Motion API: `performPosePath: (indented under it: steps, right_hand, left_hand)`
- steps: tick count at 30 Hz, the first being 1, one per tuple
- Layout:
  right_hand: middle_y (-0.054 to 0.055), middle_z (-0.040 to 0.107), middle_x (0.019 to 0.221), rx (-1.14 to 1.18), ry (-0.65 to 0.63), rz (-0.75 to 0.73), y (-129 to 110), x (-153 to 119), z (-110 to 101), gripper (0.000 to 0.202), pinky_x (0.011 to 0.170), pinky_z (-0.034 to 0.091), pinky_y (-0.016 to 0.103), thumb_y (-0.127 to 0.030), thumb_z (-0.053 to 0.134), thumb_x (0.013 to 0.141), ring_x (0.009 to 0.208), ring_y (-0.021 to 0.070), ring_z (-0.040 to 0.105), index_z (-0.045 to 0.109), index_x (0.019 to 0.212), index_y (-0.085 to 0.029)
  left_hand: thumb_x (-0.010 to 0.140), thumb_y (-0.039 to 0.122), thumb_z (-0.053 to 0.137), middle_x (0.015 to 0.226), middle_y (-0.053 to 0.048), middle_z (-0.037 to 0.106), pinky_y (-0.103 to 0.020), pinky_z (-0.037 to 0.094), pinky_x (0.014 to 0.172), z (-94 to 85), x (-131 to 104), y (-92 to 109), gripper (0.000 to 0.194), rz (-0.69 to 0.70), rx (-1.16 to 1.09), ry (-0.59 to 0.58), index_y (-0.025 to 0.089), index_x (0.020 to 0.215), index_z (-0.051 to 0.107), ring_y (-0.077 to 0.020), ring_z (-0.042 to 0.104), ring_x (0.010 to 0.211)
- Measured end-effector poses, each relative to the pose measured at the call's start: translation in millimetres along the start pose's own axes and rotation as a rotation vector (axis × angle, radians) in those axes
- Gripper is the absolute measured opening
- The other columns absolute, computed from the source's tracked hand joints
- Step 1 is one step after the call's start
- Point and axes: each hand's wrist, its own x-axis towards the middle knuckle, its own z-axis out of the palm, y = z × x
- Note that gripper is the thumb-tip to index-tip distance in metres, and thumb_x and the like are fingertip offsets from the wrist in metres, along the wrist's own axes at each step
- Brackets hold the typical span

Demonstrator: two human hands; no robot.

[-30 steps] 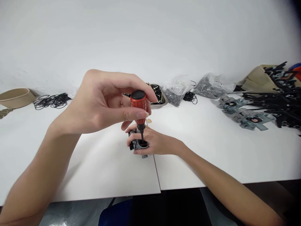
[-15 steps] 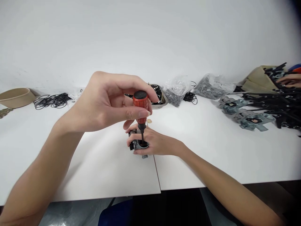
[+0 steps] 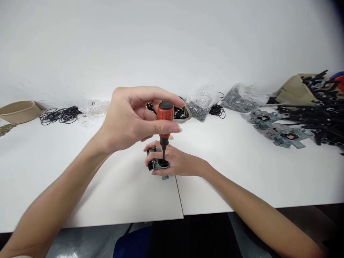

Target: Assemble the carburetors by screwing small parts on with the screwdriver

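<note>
A screwdriver (image 3: pixel 165 120) with a red handle and black cap stands nearly upright in the fingers of my left hand (image 3: pixel 134 114), closed around its handle. Its dark shaft reaches down into the round opening of a grey metal carburetor-like part (image 3: pixel 158 165); the tip is hidden inside. My right hand (image 3: pixel 178 161) is wrapped over this part and holds it against the table, its fingers covering much of the body. Just behind the right hand lies a small brass-coloured disc (image 3: pixel 171 137), partly hidden by the left hand.
Along the wall are a beige bowl (image 3: pixel 20 111), black rings (image 3: pixel 60 115), a metal tray (image 3: pixel 185 116) of small parts and clear bags (image 3: pixel 202 104) of hardware. At right lie two similar metal castings (image 3: pixel 288 135), black rods (image 3: pixel 322 118) and a beige box (image 3: pixel 297 89).
My left hand and the screwdriver's handle have shifted slightly right. My right hand and the metal part stay in place. Another person's hand at the far right has gone from view.
</note>
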Motion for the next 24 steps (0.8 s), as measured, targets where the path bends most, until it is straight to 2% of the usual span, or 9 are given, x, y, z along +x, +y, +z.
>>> performPosePath:
  steps: [4,8,11,13,15,17,19,21,24]
  right_hand:
    - [0.004,0.046,0.129,-0.013,0.006,-0.005,0,0,0,0.016,0.104,0.035,0.043,-0.029,0.064,0.09,0.117,0.0217,0.044,0.06,0.105,-0.027]
    - [0.005,0.046,0.127,-0.016,0.022,-0.025,2,2,3,0.016,0.104,0.034,0.042,-0.029,0.064,0.089,0.12,0.0224,0.043,0.06,0.104,-0.027]
    - [0.004,0.046,0.13,-0.029,0.035,-0.029,4,2,5,0.016,0.104,0.033,0.042,-0.031,0.065,0.089,0.119,0.0225,0.044,0.06,0.104,-0.027]
    - [0.003,0.047,0.13,-0.021,0.041,-0.024,5,0,5,0.018,0.105,0.033,0.042,-0.029,0.065,0.088,0.118,0.0224,0.045,0.06,0.106,-0.028]
    - [0.003,0.047,0.13,0.018,0.043,0.01,4,-2,5,0.027,0.105,0.035,0.04,-0.029,0.066,0.088,0.12,0.0221,0.045,0.057,0.113,-0.029]
    - [0.004,0.045,0.133,0.069,0.052,0.057,4,-4,6,0.039,0.103,0.038,0.038,-0.028,0.067,0.086,0.121,0.0219,0.044,0.051,0.121,-0.03]
    - [0.007,0.043,0.133,0.082,0.085,0.07,4,-5,7,0.05,0.1,0.041,0.037,-0.028,0.071,0.082,0.122,0.0224,0.044,0.045,0.125,-0.028]
    - [0.008,0.045,0.129,0.019,0.137,0.05,4,-4,8,0.053,0.1,0.041,0.039,-0.029,0.074,0.079,0.119,0.0238,0.044,0.045,0.123,-0.025]
    - [0.009,0.047,0.119,-0.173,0.194,0.027,1,-2,9,0.049,0.097,0.042,0.045,-0.032,0.075,0.076,0.112,0.0265,0.045,0.049,0.116,-0.023]
  left_hand:
    - [0.072,0.011,0.077,0.062,0.003,0.065,-0.012,0.039,0.032,-7.7,-1,-6,0.034,-0.046,-0.012,0.004,0.015,0.106,0.072,-0.0089,0.06,0.045]
    - [0.068,0.016,0.081,0.069,0.001,0.067,-0.021,0.051,0.041,-13.9,-2,-11,0.044,-0.112,-0.069,-0.034,0.018,0.111,0.071,-0.0161,0.066,0.056]
    - [0.069,0.02,0.081,0.071,-0.001,0.068,-0.025,0.054,0.046,-18.1,1,-12,0.04,-0.152,-0.083,-0.061,0.019,0.108,0.072,-0.0184,0.068,0.06]
    - [0.069,0.021,0.081,0.07,-0.002,0.068,-0.024,0.052,0.046,-26.6,3,-9,0.031,-0.154,-0.07,-0.068,0.018,0.099,0.074,-0.018,0.067,0.06]
    - [0.069,0.02,0.08,0.069,-0.004,0.068,-0.023,0.048,0.042,-41.7,4,-6,0.022,-0.08,-0.057,0.01,0.016,0.09,0.074,-0.0168,0.066,0.056]
    - [0.071,0.017,0.078,0.069,-0.004,0.068,-0.023,0.046,0.041,-60.5,-1,-7,0.016,0.032,-0.042,0.179,0.014,0.087,0.073,-0.0153,0.064,0.054]
    - [0.072,0.017,0.077,0.069,-0.004,0.069,-0.025,0.049,0.047,-76.7,-12,-17,0.016,0.061,-0.013,0.357,0.013,0.086,0.071,-0.0145,0.063,0.054]
    - [0.071,0.021,0.078,0.068,-0.004,0.069,-0.029,0.053,0.053,-84.8,-29,-38,0.018,-0.048,0.01,0.463,0.014,0.084,0.068,-0.0159,0.064,0.053]
    - [0.068,0.031,0.08,0.059,-0.002,0.066,-0.034,0.055,0.067,-81.1,-61,-84,0.028,-0.305,0.057,0.543,0.014,0.086,0.066,-0.02,0.067,0.058]
